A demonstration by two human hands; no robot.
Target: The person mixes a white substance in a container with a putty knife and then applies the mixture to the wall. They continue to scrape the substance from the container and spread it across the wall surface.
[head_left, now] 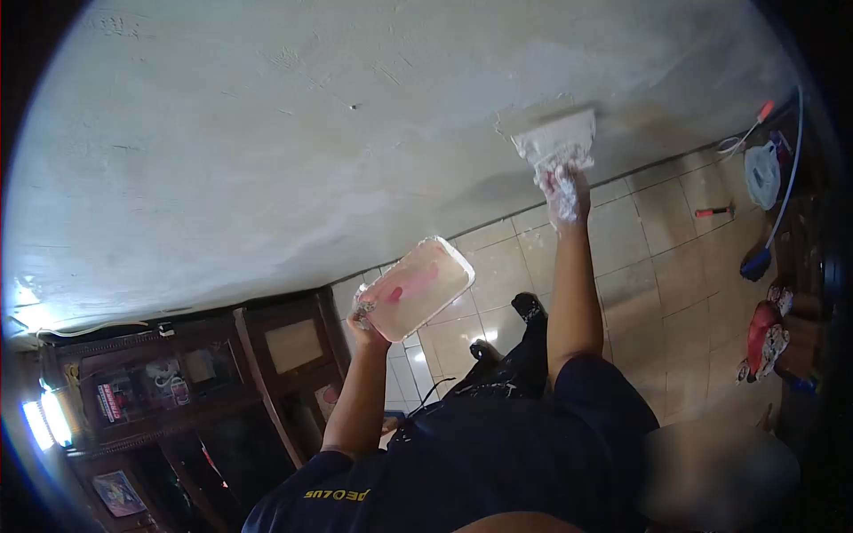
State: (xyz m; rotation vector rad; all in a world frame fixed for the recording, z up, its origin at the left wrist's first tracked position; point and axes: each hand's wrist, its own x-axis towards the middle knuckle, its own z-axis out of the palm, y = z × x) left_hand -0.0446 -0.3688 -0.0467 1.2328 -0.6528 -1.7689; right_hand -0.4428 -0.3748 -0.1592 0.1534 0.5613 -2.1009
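Note:
My right hand (566, 191), smeared with white paste, is closed around the handle of a wide putty knife (558, 140). The blade is coated in white paste and lies at the grey plastered wall (355, 133); whether its edge touches cannot be made out. Lower and to the left, my left hand (366, 322) grips a shallow rectangular tray (422, 289) by its end. White paste rims the tray, and pinkish red stains mark its face. Some white paste is on the left fingers too.
Dark wooden cabinets (178, 382) with glass doors stand at the left, near a bright lamp (49, 420). On the tiled floor (640, 275) at the right lie a red-handled tool (713, 212), a blue-headed broom (755, 264), a plastic bag (762, 175) and a red bundle (761, 338).

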